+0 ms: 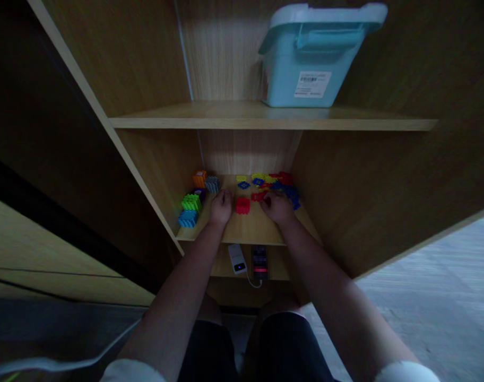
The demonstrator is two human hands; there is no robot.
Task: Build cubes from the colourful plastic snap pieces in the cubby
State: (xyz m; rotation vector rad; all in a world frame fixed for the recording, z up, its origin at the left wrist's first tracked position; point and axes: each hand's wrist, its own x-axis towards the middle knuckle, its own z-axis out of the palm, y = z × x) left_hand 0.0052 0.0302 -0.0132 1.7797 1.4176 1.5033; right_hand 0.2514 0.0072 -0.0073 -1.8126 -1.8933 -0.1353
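Note:
My left hand (221,207) rests on the middle shelf with its fingers curled closed; whatever is inside them, if anything, is hidden. Just right of it sits a red block (242,206) with a notched outline. My right hand (279,207) pinches a flat red interlocking piece (258,196) by its right end, in front of a heap of similar pieces. In that heap, blue pieces (292,195) lie partly behind my right hand. A yellow piece (241,179) and a blue piece (244,185) lie apart at the back.
Along the left wall stand an orange block (199,179), a grey block (212,184), a green block (191,202) and a light-blue block (188,218). Below lie a white power bank (237,258) and a phone (260,262), joined by cable. A teal bin (317,53) occupies the upper shelf (226,123).

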